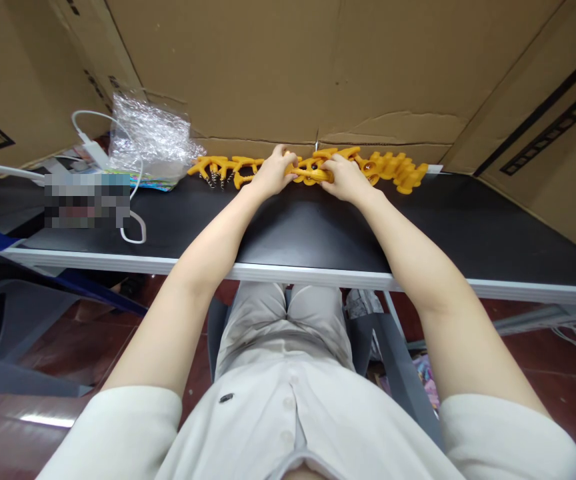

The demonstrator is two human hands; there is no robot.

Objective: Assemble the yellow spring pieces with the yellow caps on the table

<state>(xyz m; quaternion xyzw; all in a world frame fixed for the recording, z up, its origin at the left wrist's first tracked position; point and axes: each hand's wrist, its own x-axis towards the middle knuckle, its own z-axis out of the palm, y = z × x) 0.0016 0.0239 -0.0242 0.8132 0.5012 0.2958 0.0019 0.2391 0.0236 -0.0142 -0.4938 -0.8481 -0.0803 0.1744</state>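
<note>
Both my hands are over the middle of a row of yellow plastic parts on the black tabletop. My left hand (pixel 274 172) has its fingers curled on the left end of a long yellow plastic piece (pixel 312 174). On that same piece's right end, the fingers of my right hand (pixel 342 177) are closed. To the left lie yellow corkscrew parts (pixel 214 167) with thin metal spirals sticking out. Chunky ribbed yellow pieces (pixel 399 170) stand lined up on the right. My fingers partly hide the parts between my hands.
Crumpled clear plastic wrap (pixel 151 137) sits on colourful flat packs at the back left. A white cable (pixel 141 230) loops beside a blurred-out item. Cardboard walls (pixel 288 73) rise behind and at the sides. A metal edge strip (pixel 313 272) borders the black table (pixel 313 227).
</note>
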